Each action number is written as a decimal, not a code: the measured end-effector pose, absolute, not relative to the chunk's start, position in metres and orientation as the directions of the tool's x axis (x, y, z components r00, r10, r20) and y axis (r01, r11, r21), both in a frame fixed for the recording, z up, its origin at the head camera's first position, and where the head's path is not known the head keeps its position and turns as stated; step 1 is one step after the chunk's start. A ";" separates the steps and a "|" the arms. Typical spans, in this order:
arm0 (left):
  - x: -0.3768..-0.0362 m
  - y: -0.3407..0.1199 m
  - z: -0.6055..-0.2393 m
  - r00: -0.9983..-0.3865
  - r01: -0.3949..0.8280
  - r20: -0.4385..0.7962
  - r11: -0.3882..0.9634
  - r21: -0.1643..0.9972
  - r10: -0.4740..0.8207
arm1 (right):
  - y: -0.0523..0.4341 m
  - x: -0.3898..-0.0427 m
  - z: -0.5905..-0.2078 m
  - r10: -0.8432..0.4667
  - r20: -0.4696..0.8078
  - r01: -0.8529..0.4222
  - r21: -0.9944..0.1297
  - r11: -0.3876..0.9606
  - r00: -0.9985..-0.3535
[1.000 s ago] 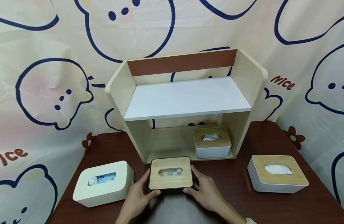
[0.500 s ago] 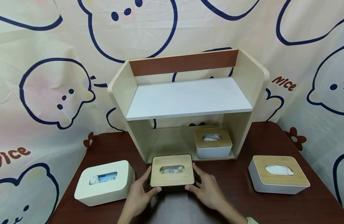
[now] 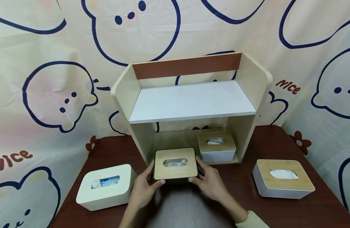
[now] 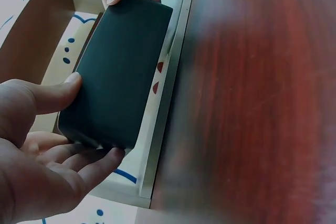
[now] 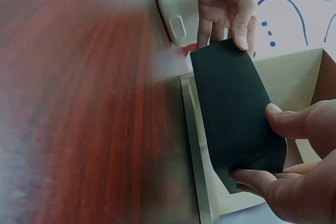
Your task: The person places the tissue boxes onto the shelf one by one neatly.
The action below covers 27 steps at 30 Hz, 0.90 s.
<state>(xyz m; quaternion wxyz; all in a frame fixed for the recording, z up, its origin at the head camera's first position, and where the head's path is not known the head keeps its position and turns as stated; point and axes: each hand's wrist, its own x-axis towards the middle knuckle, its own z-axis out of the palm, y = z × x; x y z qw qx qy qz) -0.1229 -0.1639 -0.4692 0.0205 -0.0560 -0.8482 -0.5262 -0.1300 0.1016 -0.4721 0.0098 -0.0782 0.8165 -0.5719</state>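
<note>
Between my two hands is a black tissue box (image 3: 175, 167) with a light wooden lid and an oval slot. My left hand (image 3: 143, 187) grips its left end, thumb at the near top edge and fingers along the side. My right hand (image 3: 211, 183) holds the right end the same way. The box overlaps the front of the lower compartment of a cream shelf unit (image 3: 175, 137). Both wrist views show the box's dark front face (image 4: 118, 72), with thumbs on it and fingers curled at its ends. A white tissue box with a wooden lid (image 3: 217, 148) stands inside the lower compartment, at the right.
A cream tissue box (image 3: 106, 188) lies on the dark wooden table (image 3: 175, 212) to the left. Another white tissue box with a wooden lid (image 3: 283, 179) stands at the right. A white upper shelf (image 3: 192, 99) spans the unit above the lower compartment.
Both hands have moved the black tissue box forward, away from me, from in front of the shelf unit to over its lower compartment's front edge. The other boxes stay in place.
</note>
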 end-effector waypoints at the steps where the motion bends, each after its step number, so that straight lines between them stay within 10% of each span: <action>1: -0.125 -0.164 -0.469 -0.993 0.116 0.095 0.440 0.891 0.069 | 0.101 -0.133 -0.473 -0.140 0.081 -0.123 -0.936 0.330 -0.987; 27: -0.168 -0.156 -0.477 -0.992 0.051 0.101 0.476 0.878 -0.081 | 0.073 -0.173 -0.488 -0.036 0.085 -0.092 -0.940 0.327 -0.996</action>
